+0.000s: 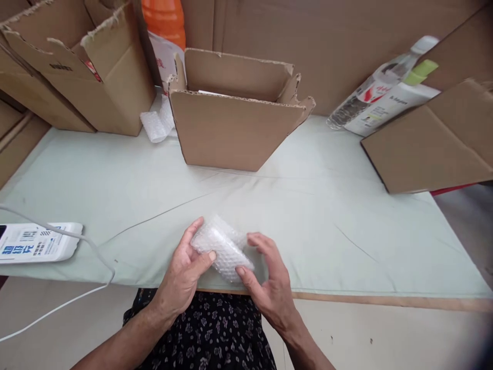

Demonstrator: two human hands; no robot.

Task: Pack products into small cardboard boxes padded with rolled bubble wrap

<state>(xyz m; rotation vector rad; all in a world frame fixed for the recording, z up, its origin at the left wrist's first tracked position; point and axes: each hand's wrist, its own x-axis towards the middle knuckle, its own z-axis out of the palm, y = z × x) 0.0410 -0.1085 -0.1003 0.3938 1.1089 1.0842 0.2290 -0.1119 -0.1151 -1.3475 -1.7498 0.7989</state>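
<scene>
A piece of clear bubble wrap, folded or rolled into a small bundle, is held just above the table's front edge. My left hand grips its left end, thumb on top and fingers along the far side. At the right end my right hand has its thumb pressed on the near corner, with the fingers curled round the far side. A flap of the wrap stands up at the back. Whether anything lies inside the bundle cannot be made out.
An open cardboard box stands behind the hands, with bubble wrap beside it. More boxes fill the back left. A plastic bottle, a white tube and a tilted box are right. A white phone-like item and cable lie left.
</scene>
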